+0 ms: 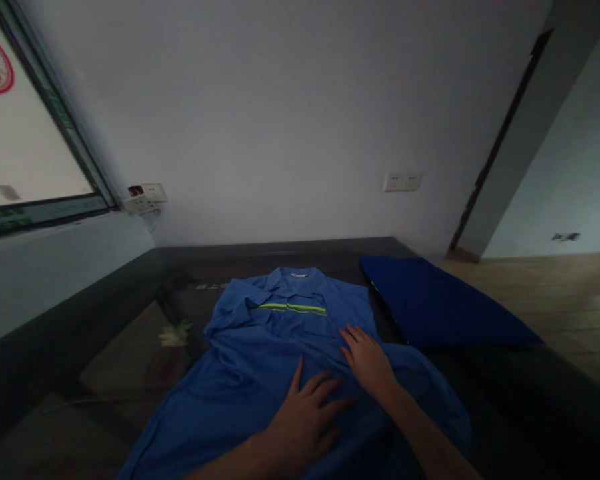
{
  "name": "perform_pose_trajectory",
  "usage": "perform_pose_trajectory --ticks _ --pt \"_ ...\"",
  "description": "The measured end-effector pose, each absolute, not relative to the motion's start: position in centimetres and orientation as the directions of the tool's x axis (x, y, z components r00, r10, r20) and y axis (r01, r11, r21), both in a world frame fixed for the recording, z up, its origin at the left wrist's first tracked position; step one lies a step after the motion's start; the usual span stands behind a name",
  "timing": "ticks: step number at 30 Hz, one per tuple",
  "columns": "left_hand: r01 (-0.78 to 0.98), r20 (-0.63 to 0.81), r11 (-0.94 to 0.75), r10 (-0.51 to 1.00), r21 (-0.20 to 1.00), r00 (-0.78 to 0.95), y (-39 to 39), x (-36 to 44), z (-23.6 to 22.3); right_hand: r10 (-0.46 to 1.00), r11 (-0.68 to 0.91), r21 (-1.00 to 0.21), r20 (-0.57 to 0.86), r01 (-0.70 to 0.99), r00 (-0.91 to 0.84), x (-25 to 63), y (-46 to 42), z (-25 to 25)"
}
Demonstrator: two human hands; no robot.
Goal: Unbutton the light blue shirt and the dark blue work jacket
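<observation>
A blue work shirt (280, 357) with a collar and yellow-green stripes across the chest lies spread on a dark, glossy table (130, 320), its collar toward the wall. My left hand (305, 417) rests on the lower middle of the shirt with its fingers spread. Farther up and to the right, my right hand (365, 357) lies on the cloth below the chest stripes, fingers stretched out. Neither hand grips the fabric. Wrinkles run across the left side of the shirt, and its lower part leaves the bottom of the view.
A flat dark-blue board or folder (440, 300) lies to the right of the shirt. Behind the table stands a pale wall with a double socket (403, 182). A power strip (140, 203) hangs at the left corner near a window frame (55, 113). Tiled floor shows at right.
</observation>
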State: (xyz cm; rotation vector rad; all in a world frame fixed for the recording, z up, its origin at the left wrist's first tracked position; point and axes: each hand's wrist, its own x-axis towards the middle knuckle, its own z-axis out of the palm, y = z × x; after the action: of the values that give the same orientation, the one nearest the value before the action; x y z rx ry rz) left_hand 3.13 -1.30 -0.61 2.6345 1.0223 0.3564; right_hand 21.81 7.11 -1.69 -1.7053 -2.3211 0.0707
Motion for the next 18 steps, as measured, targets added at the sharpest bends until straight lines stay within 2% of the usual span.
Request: perform_pose_trajectory --ticks 3,6,10,12,15,18 --pt "0.595 0.146 -0.727 0.667 0.343 0.73 -0.7 2.7 -1.0 0.945 0.305 -0.196 0.184 0.932 -0.27 21.9 7.1 -1.8" --pt "0.58 0.198 -0.769 0.633 0.269 0.748 0.0 2.8 -2.0 0.948 0.304 -0.216 0.171 0.928 -0.27 21.8 7.1 -1.3" --pt "0.567 0.409 -0.82 0.546 0.08 0.731 1.0 3.0 -4.4 0.928 0.364 -0.257 0.18 0.895 -0.326 20.8 7.8 1.5" --pt "0.575 0.531 -0.818 0.498 0.026 0.685 1.5 3.3 -5.2 0.898 0.433 -0.247 0.2 0.867 -0.392 19.7 9.1 3.4" --pt "0.548 0.605 -0.836 0.454 0.034 0.655 1.6 3.9 -5.2 0.831 0.549 -0.163 0.209 0.82 -0.515 17.4 12.6 5.3" --pt "0.498 0.459 -0.848 0.521 0.183 0.719 0.3 4.6 -3.8 0.81 0.583 -0.046 0.108 0.811 -0.577 14.8 17.0 5.2"
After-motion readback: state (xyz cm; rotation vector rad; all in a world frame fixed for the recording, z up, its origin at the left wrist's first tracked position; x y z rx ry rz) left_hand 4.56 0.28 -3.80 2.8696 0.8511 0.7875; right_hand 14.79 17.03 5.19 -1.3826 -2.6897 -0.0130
